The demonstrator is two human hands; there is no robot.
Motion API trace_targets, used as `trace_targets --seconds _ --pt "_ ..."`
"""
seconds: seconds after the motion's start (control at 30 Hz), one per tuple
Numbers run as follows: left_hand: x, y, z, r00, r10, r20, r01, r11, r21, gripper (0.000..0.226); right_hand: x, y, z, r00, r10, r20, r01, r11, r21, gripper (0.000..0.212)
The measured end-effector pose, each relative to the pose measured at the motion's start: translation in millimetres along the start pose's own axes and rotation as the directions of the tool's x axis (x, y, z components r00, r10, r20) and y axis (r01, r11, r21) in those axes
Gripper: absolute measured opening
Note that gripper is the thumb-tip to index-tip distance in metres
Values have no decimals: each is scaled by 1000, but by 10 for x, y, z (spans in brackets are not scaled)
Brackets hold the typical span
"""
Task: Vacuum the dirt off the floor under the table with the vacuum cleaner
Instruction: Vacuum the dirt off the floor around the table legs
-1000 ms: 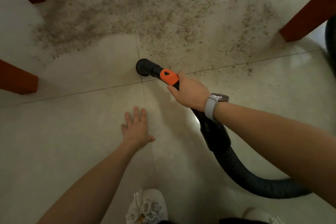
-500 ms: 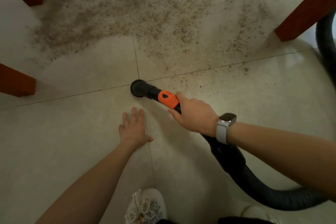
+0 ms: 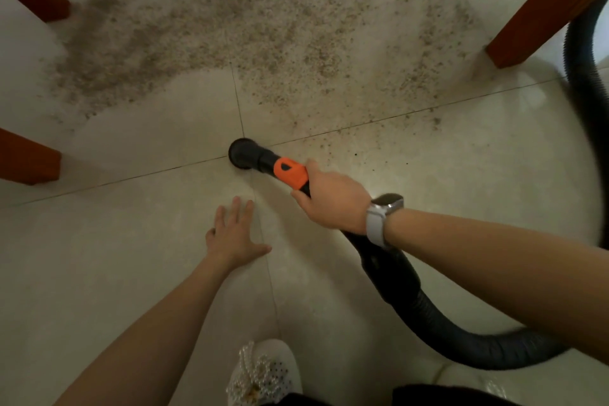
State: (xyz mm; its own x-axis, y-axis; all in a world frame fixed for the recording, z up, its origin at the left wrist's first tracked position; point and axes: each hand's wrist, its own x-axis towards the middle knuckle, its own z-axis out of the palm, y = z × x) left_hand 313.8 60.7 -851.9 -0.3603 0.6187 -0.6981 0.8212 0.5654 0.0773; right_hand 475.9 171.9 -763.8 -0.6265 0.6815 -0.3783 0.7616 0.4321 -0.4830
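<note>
The right hand wraps its fingers round the vacuum wand just behind the orange collar, likely to steer the round black nozzle, which sits at a tile joint on the near edge of the dirt. The left hand lies flat on the floor, fingers spread, seemingly as a prop. Three wooden table legs frame the dirt; one ribbed hose trails right; one beaded shoe shows

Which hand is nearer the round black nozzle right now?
Right. The right hand grips the wand just behind the nozzle; the left hand lies flat on the floor below it, apart.
</note>
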Motion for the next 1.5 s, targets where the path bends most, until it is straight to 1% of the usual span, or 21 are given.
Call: trace_targets --seconds 0.07,0.17,0.23,0.3,0.43,0.53,0.6,0.7,0.83,0.9,0.97,1.03,1.1,1.2,1.23,1.27,1.3,1.33,1.37,1.4,1.5 --pt "13 1 -4 998 -14 -63 5 990 -140 84 -205 138 34 1000 13 13 -13 999 -30 32" --pt "-57 119 17 935 -71 -347 -80 912 -403 62 -376 349 -38 998 68 -9 -69 996 -58 36" --pt "-154 262 -12 876 -45 -480 -192 881 -433 57 -458 490 -106 992 126 -26 -127 991 -40 35" --pt "-225 423 -76 844 72 -531 -303 882 -362 60 -536 623 -171 983 181 -37 -182 983 -27 34" --pt "-237 730 -166 792 347 -502 -462 878 -122 67 -633 743 -275 972 223 -77 -227 973 -48 35" --pt "-212 894 -207 766 500 -404 -533 845 36 66 -697 667 -221 982 184 -41 -186 981 -58 34" --pt "-179 929 -236 750 559 -355 -574 815 71 73 -742 631 -145 984 178 -10 -178 984 -3 35" --pt "-108 921 -298 742 559 -370 -589 807 39 80 -774 625 -118 981 185 60 -193 967 164 37" --pt "-67 957 -389 735 570 -368 -581 809 93 84 -838 682 -144 964 213 156 -262 853 452 35" --pt "-52 965 -399 739 572 -356 -569 813 124 76 -906 723 -138 962 214 172 -272 828 491 32" --pt "-40 976 -391 744 570 -348 -557 817 148 62 -986 785 -120 960 214 180 -276 829 487 30" --pt "-46 991 -370 752 562 -345 -551 823 140 57 -1043 832 -102 956 234 179 -292 835 467 31" --pt "-89 1004 -338 765 532 -363 -554 831 52 56 -1054 833 -78 956 255 146 -294 854 430 34" --pt "-211 1019 -259 792 387 -472 -543 799 -257 51 -986 753 -32 961 259 95 -275 874 399 36" --pt "-260 1032 -233 822 294 -487 -510 762 -400 51 -943 718 -18 963 253 87 -267 879 395 35" --pt "-308 1055 -222 868 200 -454 -454 691 -563 53 -893 681 -5 965 248 85 -261 878 402 35" --pt "-353 1100 -236 922 121 -367 -367 572 -734 56 -836 636 -1 966 242 90 -258 869 423 34" --pt "-380 1150 -265 966 76 -249 -257 417 -872 56 -779 586 -4 967 236 102 -256 855 451 34" --pt "-384 1196 -303 989 62 -138 -150 277 -949 55 -727 531 -8 967 224 118 -253 840 481 33" --pt "-373 1234 -343 995 64 -82 -93 201 -975 52 -681 478 -12 969 209 135 -249 823 510 32" --pt "-301 1258 -458 995 15 -97 -98 111 -989 44 -628 400 -6 969 165 184 -242 782 575 29"
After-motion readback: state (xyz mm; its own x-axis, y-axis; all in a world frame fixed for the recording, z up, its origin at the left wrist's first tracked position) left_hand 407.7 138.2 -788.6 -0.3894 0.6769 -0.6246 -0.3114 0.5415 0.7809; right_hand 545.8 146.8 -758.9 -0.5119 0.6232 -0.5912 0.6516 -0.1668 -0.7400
